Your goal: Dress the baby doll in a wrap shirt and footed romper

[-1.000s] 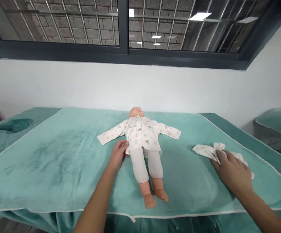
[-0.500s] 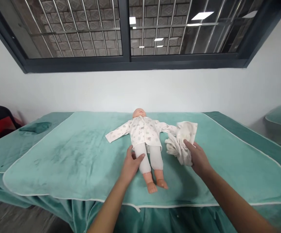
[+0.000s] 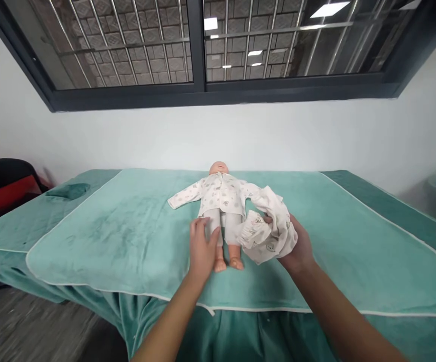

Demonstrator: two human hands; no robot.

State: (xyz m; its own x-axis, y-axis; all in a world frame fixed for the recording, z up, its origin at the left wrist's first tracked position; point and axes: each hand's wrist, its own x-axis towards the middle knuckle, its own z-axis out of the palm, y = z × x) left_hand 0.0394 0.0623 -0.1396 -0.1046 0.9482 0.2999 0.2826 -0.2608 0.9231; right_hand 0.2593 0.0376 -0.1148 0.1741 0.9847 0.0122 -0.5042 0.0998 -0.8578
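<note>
On its back in the middle of the bed lies a baby doll (image 3: 218,168), head toward the wall. It wears a white printed long-sleeved shirt (image 3: 222,193), and its white cloth legs end in bare plastic feet (image 3: 236,262). My left hand (image 3: 202,246) is over the doll's leg on the left, thumb and fingers apart; whether it touches the leg I cannot tell. Bunched white printed baby pants (image 3: 273,234) with a gathered elastic edge are gripped in my right hand (image 3: 299,249). They hang beside the doll and cover part of its right-side leg and sleeve end.
A light green plush cover (image 3: 127,241) with white piping lies over the bed. The darker bed sheet (image 3: 63,221) has a hole at the left. A black and red object (image 3: 7,191) stands at the far left. Behind are a white wall (image 3: 218,136) and a barred window.
My right hand has brought the baby pants closer to the doll's legs, turning them so the gathered edge shows. My left hand has loosened from the doll's leg. The view has shifted slightly.
</note>
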